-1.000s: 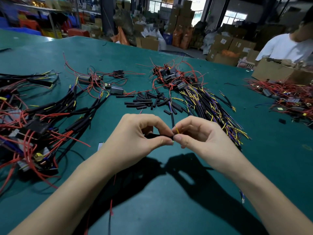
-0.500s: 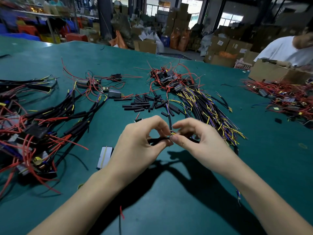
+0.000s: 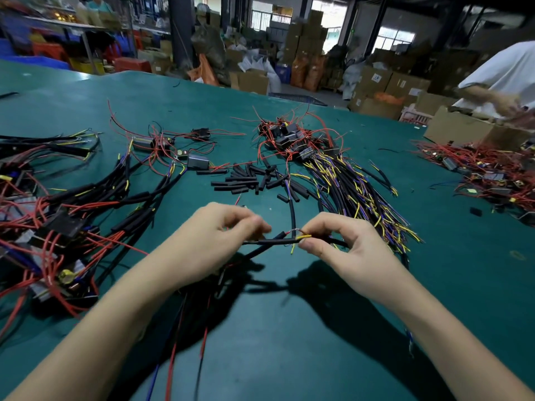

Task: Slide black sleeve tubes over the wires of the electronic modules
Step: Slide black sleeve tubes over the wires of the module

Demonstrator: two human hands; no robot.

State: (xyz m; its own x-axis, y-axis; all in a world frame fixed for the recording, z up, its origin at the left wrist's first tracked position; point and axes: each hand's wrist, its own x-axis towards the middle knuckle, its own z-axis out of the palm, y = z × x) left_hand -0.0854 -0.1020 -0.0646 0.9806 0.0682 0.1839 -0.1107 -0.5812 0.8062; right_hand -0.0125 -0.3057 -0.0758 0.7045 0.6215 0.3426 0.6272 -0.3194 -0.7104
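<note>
On the green table (image 3: 289, 328), at far left, a heap of sleeved modules (image 3: 58, 227) lies with red wires spread out. Next, above the table, the left hand (image 3: 214, 238) pinches the near end of a black sleeve tube (image 3: 278, 242) between thumb and fingers. Beyond it lies a pile of loose tubes (image 3: 249, 180). Just right, the right hand (image 3: 341, 250) pinches yellow and red wire tips (image 3: 304, 236) at the tube's mouth. Farther right, unsleeved bundles (image 3: 356, 192) fan out.
</note>
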